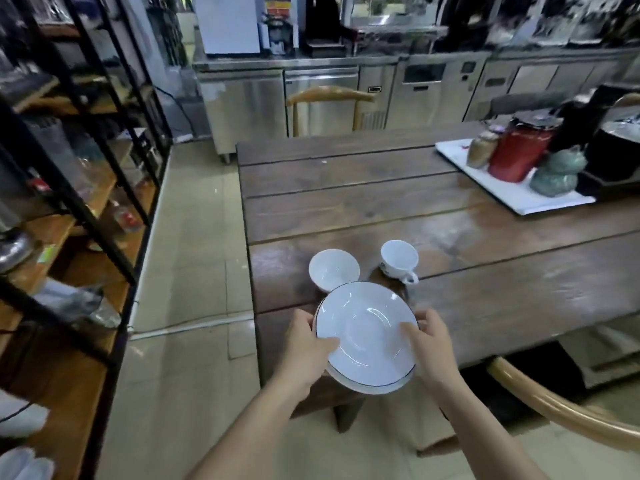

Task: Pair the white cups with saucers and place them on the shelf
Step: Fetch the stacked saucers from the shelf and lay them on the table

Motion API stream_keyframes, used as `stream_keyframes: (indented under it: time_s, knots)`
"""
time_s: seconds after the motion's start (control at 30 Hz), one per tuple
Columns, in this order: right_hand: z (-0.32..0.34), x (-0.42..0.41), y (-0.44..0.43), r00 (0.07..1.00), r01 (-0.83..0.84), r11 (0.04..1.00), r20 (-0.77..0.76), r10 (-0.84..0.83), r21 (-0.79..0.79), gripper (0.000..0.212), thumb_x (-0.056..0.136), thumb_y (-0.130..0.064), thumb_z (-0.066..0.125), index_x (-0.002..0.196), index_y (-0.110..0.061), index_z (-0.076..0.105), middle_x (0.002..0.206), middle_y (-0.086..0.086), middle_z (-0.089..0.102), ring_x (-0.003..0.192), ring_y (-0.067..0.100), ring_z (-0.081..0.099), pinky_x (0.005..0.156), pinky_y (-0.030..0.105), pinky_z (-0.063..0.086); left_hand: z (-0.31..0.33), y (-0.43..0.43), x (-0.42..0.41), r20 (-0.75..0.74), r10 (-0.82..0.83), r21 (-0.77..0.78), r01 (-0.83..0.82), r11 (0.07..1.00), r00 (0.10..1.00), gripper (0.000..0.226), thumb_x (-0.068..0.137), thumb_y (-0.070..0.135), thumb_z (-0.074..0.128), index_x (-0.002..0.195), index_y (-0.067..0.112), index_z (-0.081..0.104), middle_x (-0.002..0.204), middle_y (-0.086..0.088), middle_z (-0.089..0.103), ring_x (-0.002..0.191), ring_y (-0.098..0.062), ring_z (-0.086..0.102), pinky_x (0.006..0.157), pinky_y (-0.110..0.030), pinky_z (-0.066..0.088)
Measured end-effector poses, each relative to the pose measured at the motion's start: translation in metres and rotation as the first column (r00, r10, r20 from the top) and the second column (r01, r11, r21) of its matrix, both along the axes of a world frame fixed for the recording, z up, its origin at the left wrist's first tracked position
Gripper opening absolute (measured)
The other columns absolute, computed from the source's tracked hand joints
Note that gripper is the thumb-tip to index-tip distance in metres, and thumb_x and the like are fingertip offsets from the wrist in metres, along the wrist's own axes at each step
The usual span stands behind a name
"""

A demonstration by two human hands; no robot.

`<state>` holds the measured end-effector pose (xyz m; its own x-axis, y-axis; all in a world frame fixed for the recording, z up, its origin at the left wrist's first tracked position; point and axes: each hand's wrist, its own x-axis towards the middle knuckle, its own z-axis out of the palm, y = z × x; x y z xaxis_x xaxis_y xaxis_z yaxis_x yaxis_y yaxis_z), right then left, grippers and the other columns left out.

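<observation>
Both my hands hold a stack of white saucers (367, 332) with dark rims above the near corner of the wooden table (381, 188). My left hand (304, 344) grips the stack's left edge, thumb on top. My right hand (429, 341) grips its right edge. Two white cups stand on the table just beyond the saucers: one (333, 269) without a visible handle on the left, one (399, 259) with its handle toward me on the right. The black-framed shelf (86, 202) with wooden boards stands to my left.
A white tray (540, 202) at the table's far right carries a red canister (519, 150), a brown jar and a green figurine. Wooden chairs stand at the far side (329, 95) and near right (561, 407). Steel counters line the back. Tiled floor lies between table and shelf.
</observation>
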<state>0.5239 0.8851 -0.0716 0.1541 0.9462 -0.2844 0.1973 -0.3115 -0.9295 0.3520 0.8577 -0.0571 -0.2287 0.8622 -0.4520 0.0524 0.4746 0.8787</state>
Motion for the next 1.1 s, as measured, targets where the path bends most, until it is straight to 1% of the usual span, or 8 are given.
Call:
stream_keyframes:
  time_s: [0.2, 0.37, 0.53, 0.77, 0.9, 0.93, 1.0, 1.1]
  knots:
    - [-0.040, 0.058, 0.048, 0.978, -0.169, 0.977, 0.103, 0.183, -0.128, 0.011, 0.078, -0.023, 0.051, 0.089, -0.021, 0.050, 0.095, 0.009, 0.064, 0.093, 0.030, 0.061, 0.084, 0.050, 0.052, -0.043, 0.032, 0.059, -0.009, 0.195, -0.132, -0.194, 0.972, 0.981, 0.020, 0.078, 0.001, 0.064, 0.084, 0.015, 0.051, 0.094, -0.008, 0.063, 0.098, -0.032, 0.064, 0.081, -0.054, 0.056]
    - [-0.054, 0.076, 0.080, 0.929, -0.276, 0.947, 0.209, 0.306, -0.162, 0.019, 0.087, -0.012, 0.045, 0.104, -0.006, 0.049, 0.091, 0.003, 0.058, 0.088, 0.024, 0.054, 0.067, 0.031, 0.044, -0.060, 0.052, 0.086, 0.012, 0.351, -0.195, -0.343, 0.919, 0.936, 0.017, 0.080, -0.001, 0.060, 0.081, 0.015, 0.055, 0.092, -0.007, 0.063, 0.096, -0.033, 0.064, 0.076, -0.051, 0.059]
    - [-0.063, 0.075, 0.097, 0.869, -0.326, 0.931, 0.336, 0.364, -0.166, 0.019, 0.088, -0.010, 0.046, 0.103, -0.001, 0.054, 0.093, 0.006, 0.056, 0.084, 0.023, 0.050, 0.059, 0.030, 0.034, -0.068, 0.063, 0.089, -0.095, 0.389, -0.177, -0.400, 0.899, 0.916, 0.025, 0.078, 0.001, 0.066, 0.068, 0.022, 0.058, 0.080, -0.002, 0.065, 0.090, -0.032, 0.066, 0.080, -0.050, 0.058]
    - [-0.077, 0.074, 0.104, 0.811, -0.362, 0.916, 0.426, 0.401, -0.173, 0.012, 0.085, -0.015, 0.053, 0.090, -0.005, 0.058, 0.099, 0.013, 0.062, 0.086, 0.027, 0.056, 0.069, 0.030, 0.037, -0.074, 0.069, 0.081, -0.225, 0.312, -0.151, -0.350, 0.925, 0.923, 0.028, 0.076, 0.004, 0.069, 0.059, 0.022, 0.057, 0.076, -0.009, 0.068, 0.082, -0.034, 0.066, 0.079, -0.049, 0.056]
    - [-0.077, 0.073, 0.103, 0.800, -0.369, 0.917, 0.449, 0.397, -0.154, 0.005, 0.085, -0.015, 0.053, 0.085, -0.010, 0.055, 0.100, 0.012, 0.059, 0.084, 0.023, 0.052, 0.070, 0.030, 0.036, -0.076, 0.071, 0.078, -0.296, 0.224, -0.164, -0.280, 0.946, 0.929, 0.012, 0.080, 0.010, 0.068, 0.072, 0.016, 0.062, 0.075, 0.000, 0.065, 0.081, -0.024, 0.063, 0.078, -0.041, 0.055]
    - [-0.077, 0.073, 0.102, 0.794, -0.372, 0.915, 0.458, 0.400, -0.154, 0.008, 0.086, -0.015, 0.053, 0.090, -0.010, 0.057, 0.105, 0.012, 0.057, 0.086, 0.023, 0.051, 0.072, 0.030, 0.037, -0.074, 0.071, 0.077, -0.323, 0.176, -0.176, -0.242, 0.954, 0.930, 0.005, 0.081, 0.015, 0.068, 0.080, 0.013, 0.063, 0.082, -0.001, 0.066, 0.084, -0.024, 0.064, 0.079, -0.040, 0.055]
    - [-0.078, 0.075, 0.101, 0.761, -0.386, 0.908, 0.501, 0.412, -0.161, 0.029, 0.087, -0.019, 0.055, 0.115, -0.009, 0.055, 0.121, 0.011, 0.049, 0.096, 0.026, 0.052, 0.078, 0.033, 0.041, -0.076, 0.073, 0.075, -0.400, 0.063, -0.220, -0.163, 0.962, 0.914, 0.024, 0.082, 0.028, 0.067, 0.097, 0.011, 0.059, 0.100, -0.001, 0.060, 0.092, -0.025, 0.061, 0.077, -0.037, 0.052]
    - [-0.076, 0.076, 0.098, 0.719, -0.361, 0.926, 0.598, 0.353, -0.112, 0.046, 0.086, -0.024, 0.059, 0.127, -0.009, 0.044, 0.128, 0.008, 0.043, 0.107, 0.029, 0.053, 0.081, 0.040, 0.046, -0.074, 0.074, 0.072, -0.506, -0.049, -0.239, -0.086, 0.967, 0.861, 0.029, 0.086, 0.036, 0.062, 0.098, 0.013, 0.050, 0.102, -0.002, 0.052, 0.089, -0.024, 0.055, 0.070, -0.030, 0.041]
